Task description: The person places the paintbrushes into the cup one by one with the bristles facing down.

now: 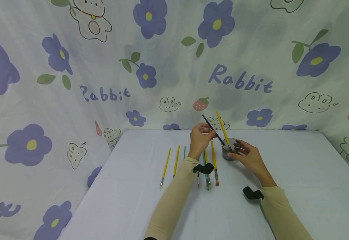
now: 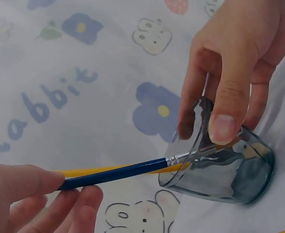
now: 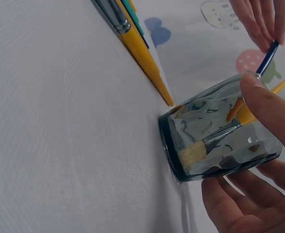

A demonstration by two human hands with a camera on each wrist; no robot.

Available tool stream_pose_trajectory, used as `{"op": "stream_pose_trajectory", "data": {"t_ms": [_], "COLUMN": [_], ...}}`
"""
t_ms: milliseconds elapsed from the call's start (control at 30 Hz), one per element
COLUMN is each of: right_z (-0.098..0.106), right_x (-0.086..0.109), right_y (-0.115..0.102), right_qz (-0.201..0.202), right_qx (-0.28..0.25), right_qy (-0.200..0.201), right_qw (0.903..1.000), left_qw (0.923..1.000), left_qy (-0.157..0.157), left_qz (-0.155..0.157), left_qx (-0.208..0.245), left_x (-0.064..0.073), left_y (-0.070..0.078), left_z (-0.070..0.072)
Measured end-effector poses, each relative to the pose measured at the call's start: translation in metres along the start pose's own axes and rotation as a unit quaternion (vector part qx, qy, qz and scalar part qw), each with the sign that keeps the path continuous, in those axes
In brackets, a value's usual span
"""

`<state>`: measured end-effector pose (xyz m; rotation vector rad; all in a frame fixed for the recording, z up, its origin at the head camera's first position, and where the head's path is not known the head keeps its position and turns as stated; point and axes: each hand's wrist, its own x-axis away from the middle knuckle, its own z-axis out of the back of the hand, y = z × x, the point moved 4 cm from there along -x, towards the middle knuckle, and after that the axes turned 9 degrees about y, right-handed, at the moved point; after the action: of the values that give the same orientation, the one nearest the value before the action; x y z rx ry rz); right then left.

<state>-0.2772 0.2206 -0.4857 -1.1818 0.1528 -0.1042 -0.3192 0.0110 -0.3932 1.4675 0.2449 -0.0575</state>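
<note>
Dark blue and glossy, the slim paintbrush point(image 2: 116, 174) leans toward 11 o'clock in the head view, its tip inside the mouth of a glass cup point(image 1: 224, 154). The left hand point(image 1: 200, 140), between the cup's 9 and 10 o'clock, pinches the handle narrowly between thumb and fingers. The right hand point(image 1: 250, 159), at 4 o'clock, grips the cup, thumb on one side and fingers around the other; whether the base touches the table point(image 1: 117, 193), I cannot tell. A yellow paintbrush point(image 1: 222, 128) also stands in the cup, leaning between 11 and 12 o'clock.

The left wrist view best shows the dark brush's silver collar point(image 2: 180, 158) passing the rim. The right wrist view shows what the head view hides: the yellow brush's pale bristles point(image 3: 193, 155), fanned near the bottom, and the cup's wavy wall and thick bluish base.

Around 8 o'clock from the cup, more paintbrushes point(image 1: 214, 156) lie on the finely textured white table, yellow and teal handles among them. Beyond, toward 12 o'clock, hangs a soft, creased cloth point(image 1: 174, 50) printed with purple flowers, rabbits and strawberries.
</note>
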Motion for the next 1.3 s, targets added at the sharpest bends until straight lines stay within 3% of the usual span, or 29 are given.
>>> {"op": "stream_pose_trajectory", "data": {"t_ms": [933, 1300], "right_z": [0.0013, 0.0018], "right_x": [0.0022, 0.0022], "right_y": [-0.0047, -0.0057], "right_qz": [0.012, 0.009], "right_qx": [0.002, 0.006], "right_qy": [-0.004, -0.004], "right_qw": [0.9999, 0.9999], "left_qw": [0.9992, 0.9993], "left_qy": [-0.018, -0.007], "left_qz": [-0.011, -0.027], "left_qx": [-0.033, -0.023], "left_x": [0.0049, 0.0042], "left_y": [-0.0085, -0.0044], "left_z": [-0.0075, 0.0022]}}
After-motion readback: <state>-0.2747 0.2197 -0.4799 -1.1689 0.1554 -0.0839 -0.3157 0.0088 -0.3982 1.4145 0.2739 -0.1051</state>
